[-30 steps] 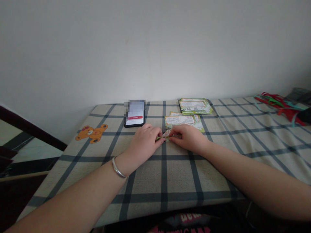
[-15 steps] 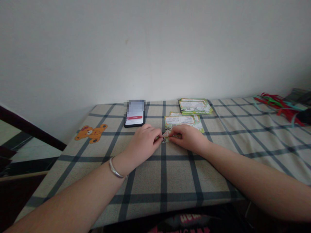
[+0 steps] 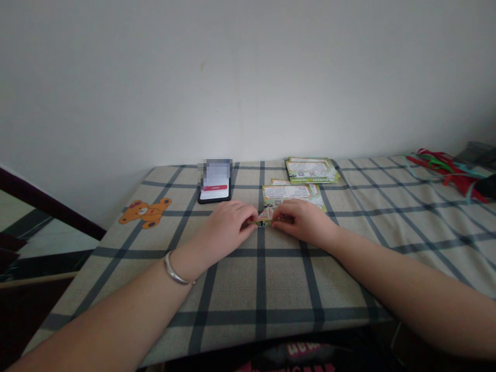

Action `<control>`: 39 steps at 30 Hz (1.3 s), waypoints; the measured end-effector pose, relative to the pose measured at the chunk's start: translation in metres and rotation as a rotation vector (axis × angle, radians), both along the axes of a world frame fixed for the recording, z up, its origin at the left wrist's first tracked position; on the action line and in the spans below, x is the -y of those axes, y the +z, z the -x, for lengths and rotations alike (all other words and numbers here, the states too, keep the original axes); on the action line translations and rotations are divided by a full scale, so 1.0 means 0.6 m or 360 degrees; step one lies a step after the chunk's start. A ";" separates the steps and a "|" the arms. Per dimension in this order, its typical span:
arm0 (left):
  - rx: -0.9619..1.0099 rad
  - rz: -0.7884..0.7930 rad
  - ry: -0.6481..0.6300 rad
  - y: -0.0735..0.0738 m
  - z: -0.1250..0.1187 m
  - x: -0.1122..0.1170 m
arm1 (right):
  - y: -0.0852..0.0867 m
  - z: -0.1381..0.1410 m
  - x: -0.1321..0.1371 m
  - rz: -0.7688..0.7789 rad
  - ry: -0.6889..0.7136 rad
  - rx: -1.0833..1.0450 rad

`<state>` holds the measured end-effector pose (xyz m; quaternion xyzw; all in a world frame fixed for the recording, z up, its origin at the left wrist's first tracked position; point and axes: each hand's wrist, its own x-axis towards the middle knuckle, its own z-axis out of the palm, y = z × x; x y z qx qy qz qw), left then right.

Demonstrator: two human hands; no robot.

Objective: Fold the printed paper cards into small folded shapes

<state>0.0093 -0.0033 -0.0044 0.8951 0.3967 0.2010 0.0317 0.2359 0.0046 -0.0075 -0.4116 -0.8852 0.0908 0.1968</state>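
Note:
Between my two hands is a small folded printed paper (image 3: 265, 216), white, orange and green, low over the checked cloth. My left hand (image 3: 227, 225), with a silver bangle at the wrist, pinches its left end between thumb and fingers. The fingers of my right hand (image 3: 304, 223) are closed on the right end and cover part of it. Just behind the right hand lie green-edged printed leaflets (image 3: 289, 192), overlapping one another. How the paper is folded inside my fingers is hidden.
A pile of similar leaflets (image 3: 310, 169) lies at the back by the wall. A phone (image 3: 215, 192) with a lit screen is behind my left hand. Left of it, a bear figure (image 3: 144, 213) lies flat on the tablecloth (image 3: 232, 289). Red and green strips (image 3: 445, 168) lie far right.
My hands have moved slightly apart, the left one a little to the left and the right one a little to the right. More of the folded paper shows between the fingertips.

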 end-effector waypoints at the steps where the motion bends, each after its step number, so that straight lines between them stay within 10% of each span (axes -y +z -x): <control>1: 0.0000 0.0025 -0.0007 0.000 0.000 0.000 | 0.000 -0.001 0.000 0.0002 0.0022 0.0008; 19: -0.0182 -0.0115 0.0170 0.005 -0.018 0.014 | 0.006 0.002 0.002 0.0024 0.0108 -0.0044; 39: -0.0200 -0.0122 0.0385 -0.010 -0.031 0.004 | 0.005 0.021 0.008 0.0036 -0.0337 0.0094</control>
